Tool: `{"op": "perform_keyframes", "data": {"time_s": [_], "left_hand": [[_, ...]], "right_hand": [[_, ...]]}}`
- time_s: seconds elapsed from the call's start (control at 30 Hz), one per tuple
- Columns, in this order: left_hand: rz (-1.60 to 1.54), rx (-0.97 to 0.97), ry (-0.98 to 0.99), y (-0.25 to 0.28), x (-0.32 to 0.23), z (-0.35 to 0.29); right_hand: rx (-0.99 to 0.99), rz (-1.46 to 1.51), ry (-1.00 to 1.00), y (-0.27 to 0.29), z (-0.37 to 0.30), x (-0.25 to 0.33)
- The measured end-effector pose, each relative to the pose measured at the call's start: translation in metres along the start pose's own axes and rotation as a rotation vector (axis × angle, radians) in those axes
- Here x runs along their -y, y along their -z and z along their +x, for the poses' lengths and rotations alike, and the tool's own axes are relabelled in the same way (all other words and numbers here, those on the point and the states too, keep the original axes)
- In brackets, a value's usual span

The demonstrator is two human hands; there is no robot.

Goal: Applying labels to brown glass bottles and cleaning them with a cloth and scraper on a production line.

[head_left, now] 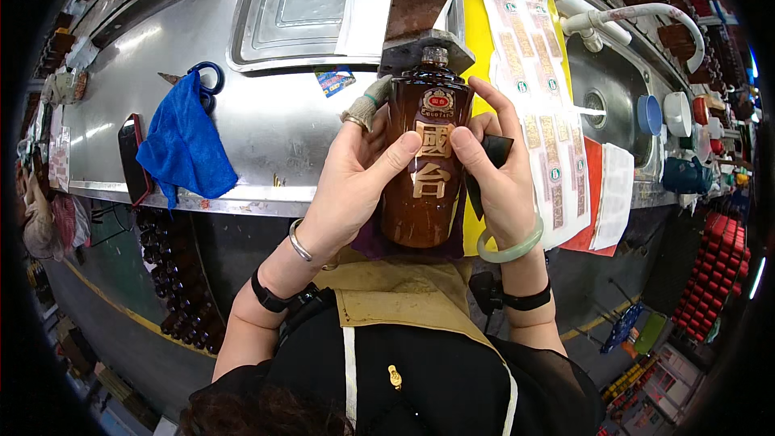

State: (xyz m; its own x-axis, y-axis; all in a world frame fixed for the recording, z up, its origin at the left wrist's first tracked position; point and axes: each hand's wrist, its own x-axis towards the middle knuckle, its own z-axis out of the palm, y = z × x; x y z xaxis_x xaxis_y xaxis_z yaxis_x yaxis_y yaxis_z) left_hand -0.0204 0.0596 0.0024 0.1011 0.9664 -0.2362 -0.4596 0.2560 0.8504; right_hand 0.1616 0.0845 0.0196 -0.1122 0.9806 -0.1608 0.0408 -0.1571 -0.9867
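Note:
Between my two hands lies a brown glossy bottle [408, 214] with raised gold characters and a small red-and-gold emblem, its clear-topped neck pointing away from me. My left hand [367, 149] grips the bottle's left side, thumb pressed on the gold lettering; one finger wears a whitish cloth finger cover [370, 103]. My right hand [502, 163] is wrapped round the right side, thumb on the lettering too. A dark flat scraper-like piece [497, 150] is tucked in the right hand's fingers. Beyond the neck stands a brown-and-metal upright [424, 0].
Sheets of printed labels [529, 56] lie on a yellow sheet [476, 24] at the right, before a sink [622, 101] with a white faucet [646, 12]. On the left are a blue cloth [186, 141], scissors [211, 81], a phone [131, 153] and a metal tray [242, 24].

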Motion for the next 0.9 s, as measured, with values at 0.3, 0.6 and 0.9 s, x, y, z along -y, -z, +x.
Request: {"op": "perform_keyframes", "data": {"time_s": [0.3, 0.6, 0.9], "left_hand": [[-0.007, -0.004, 0.02, -0.0008, -0.0022, 0.0001], [-0.019, -0.015, 0.007, -0.0017, -0.0006, 0.0], [0.059, -0.011, 0.009, -0.0019, -0.0033, -0.0009]], "right_hand": [[-0.008, 0.012, 0.011, -0.0002, 0.0009, -0.0029], [-0.006, 0.048, -0.003, -0.0007, 0.0004, -0.001], [-0.03, 0.014, 0.001, -0.0041, 0.0016, 0.0001]]}}
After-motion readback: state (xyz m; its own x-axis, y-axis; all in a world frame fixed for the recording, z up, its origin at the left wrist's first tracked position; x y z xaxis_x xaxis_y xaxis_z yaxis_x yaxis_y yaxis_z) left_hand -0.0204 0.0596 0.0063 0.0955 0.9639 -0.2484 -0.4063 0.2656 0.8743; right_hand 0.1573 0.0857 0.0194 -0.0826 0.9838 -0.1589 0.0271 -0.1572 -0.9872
